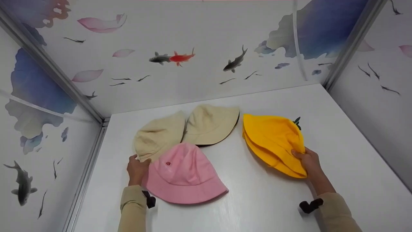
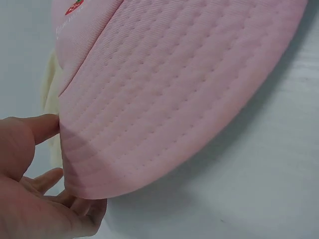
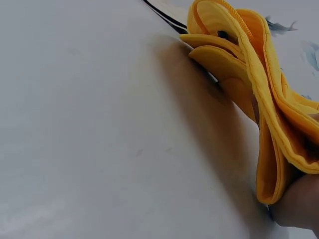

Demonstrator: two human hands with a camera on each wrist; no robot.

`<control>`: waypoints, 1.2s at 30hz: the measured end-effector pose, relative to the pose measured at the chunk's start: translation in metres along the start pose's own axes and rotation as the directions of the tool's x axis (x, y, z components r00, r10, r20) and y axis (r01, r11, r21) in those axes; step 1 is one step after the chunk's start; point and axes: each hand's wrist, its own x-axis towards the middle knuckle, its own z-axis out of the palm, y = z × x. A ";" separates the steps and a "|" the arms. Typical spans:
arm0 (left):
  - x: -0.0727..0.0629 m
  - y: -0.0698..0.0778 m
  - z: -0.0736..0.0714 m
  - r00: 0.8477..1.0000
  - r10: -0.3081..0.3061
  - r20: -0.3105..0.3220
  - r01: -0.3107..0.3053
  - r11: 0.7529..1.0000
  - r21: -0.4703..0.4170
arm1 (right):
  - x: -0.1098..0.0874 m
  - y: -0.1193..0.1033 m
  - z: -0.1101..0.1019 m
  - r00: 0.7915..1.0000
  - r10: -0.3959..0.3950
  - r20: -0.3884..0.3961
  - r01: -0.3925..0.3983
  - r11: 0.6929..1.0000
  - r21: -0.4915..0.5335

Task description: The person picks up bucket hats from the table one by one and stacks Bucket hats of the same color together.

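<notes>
A pink bucket hat [image 1: 183, 170] with a small strawberry mark lies over the lower edge of a beige hat [image 1: 161, 132]. My left hand [image 1: 138, 169] is at the pink hat's left edge. In the left wrist view, its thumb meets that brim edge and its other fingertips go out of sight behind the lower brim. Thumb and forefinger are apart, with beige cloth behind; whether they pinch either hat is unclear. On the right, my right hand [image 1: 310, 161] grips a yellow hat [image 1: 273, 138] by its brim, thumb on top. The yellow hat looks folded and tilted in the right wrist view, partly above the tabletop.
A second beige hat [image 1: 212, 124] with a dark brim edge lies at the back, against the first. The white table [image 1: 257, 199] is enclosed by printed panels at the back and both sides. A green leaf-shaped piece [image 1: 297, 123] sticks out from the yellow hat.
</notes>
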 end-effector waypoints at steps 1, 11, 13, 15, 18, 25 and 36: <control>0.000 0.000 0.000 1.000 0.002 -0.002 -0.002 1.000 0.009 | 0.001 -0.001 0.000 1.000 0.006 -0.009 -0.006 1.000 0.007; -0.002 0.002 0.002 0.998 -0.058 -0.007 0.059 0.993 0.107 | 0.003 -0.012 0.002 0.998 -0.018 -0.065 0.014 0.998 -0.060; -0.002 0.002 0.003 0.997 -0.079 -0.005 0.079 0.989 0.123 | 0.003 -0.012 0.002 0.997 -0.039 -0.073 0.032 0.994 -0.100; -0.002 0.002 0.003 0.996 -0.086 -0.005 0.086 0.986 0.141 | 0.003 -0.012 0.002 0.995 -0.064 -0.078 0.053 0.989 -0.140; -0.002 0.004 0.003 0.996 -0.082 -0.020 0.084 0.985 0.151 | 0.004 -0.013 0.001 0.991 -0.095 -0.090 0.075 0.976 -0.203; -0.001 0.007 -0.003 0.998 -0.005 -0.069 0.010 0.997 0.071 | 0.003 -0.021 0.001 0.997 -0.045 -0.055 0.035 0.985 -0.171; 0.000 0.007 -0.020 0.982 0.056 -0.178 -0.068 0.995 -0.066 | -0.004 -0.019 0.001 0.997 -0.078 -0.017 0.070 0.957 -0.281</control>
